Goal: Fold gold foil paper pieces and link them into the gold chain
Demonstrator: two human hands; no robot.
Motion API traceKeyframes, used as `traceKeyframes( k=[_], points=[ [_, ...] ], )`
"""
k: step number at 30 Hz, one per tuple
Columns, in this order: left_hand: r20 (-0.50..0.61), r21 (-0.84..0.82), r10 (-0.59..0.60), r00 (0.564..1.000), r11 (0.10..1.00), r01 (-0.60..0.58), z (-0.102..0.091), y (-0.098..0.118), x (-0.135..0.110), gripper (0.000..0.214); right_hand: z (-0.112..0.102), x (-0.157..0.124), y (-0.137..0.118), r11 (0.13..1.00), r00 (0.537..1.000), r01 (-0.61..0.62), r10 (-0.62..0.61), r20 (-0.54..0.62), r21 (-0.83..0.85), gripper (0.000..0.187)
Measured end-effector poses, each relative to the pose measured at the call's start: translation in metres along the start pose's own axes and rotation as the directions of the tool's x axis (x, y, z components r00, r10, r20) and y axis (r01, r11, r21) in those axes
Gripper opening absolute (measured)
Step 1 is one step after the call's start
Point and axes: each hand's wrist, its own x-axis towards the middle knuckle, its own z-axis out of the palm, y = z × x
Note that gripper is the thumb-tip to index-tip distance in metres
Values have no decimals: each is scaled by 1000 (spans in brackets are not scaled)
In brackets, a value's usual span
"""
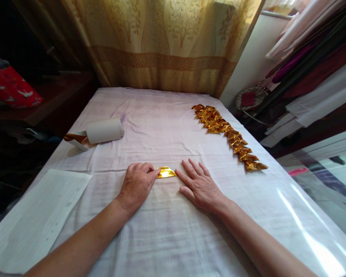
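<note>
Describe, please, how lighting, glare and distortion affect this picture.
Head view: light glows through the curtain, while surroundings by the red container are dark; head view: bright glare streaks the sheet at lower right, and the gold foil shines between left hand and right hand; head view: apparent wide-angle distortion stretches the clothes towards the right edge.

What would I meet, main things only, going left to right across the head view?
Red container → white roll → left hand → folded gold piece → right hand → row of gold pieces → hanging clothes. The white sheet is left out: it overlaps the container's and roll's span.
</note>
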Motion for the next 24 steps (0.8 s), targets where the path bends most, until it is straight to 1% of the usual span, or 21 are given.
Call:
traceKeyframes(
  k=[3, 7, 10, 12, 14, 20, 24],
  points=[
    [-8, -7, 8, 1000, 1000, -8, 1, 0, 1, 18, -1, -4, 1, 1000, 1000, -24, 24, -2, 1, 53],
    [-27, 3, 30, 999, 1000, -30, 2, 0, 0, 15, -1, 10, -17, 999, 999, -42, 43, -24, 24, 59],
    [-27, 19, 48, 999, 999, -47, 2, 0, 0, 15, 0, 23, -33, 994, 998, 68, -68, -2, 87, 61],
    [-26, 25, 55, 998, 998, -55, 1, 1, -1, 15, 0, 28, -38, 985, 993, 117, -120, 20, 130, 63],
    [-26, 32, 56, 998, 998, -55, 1, 1, -1, 16, 0, 27, -36, 979, 989, 136, -143, 37, 154, 63],
    [-32, 13, 53, 998, 999, -52, 0, -1, -1, 16, -2, 11, -15, 976, 985, 144, -157, 66, 166, 60],
    [-39, 0, 63, 997, 998, -63, -1, -7, -2, 18, -3, 9, -12, 974, 985, 141, -156, 69, 177, 60]
  ],
)
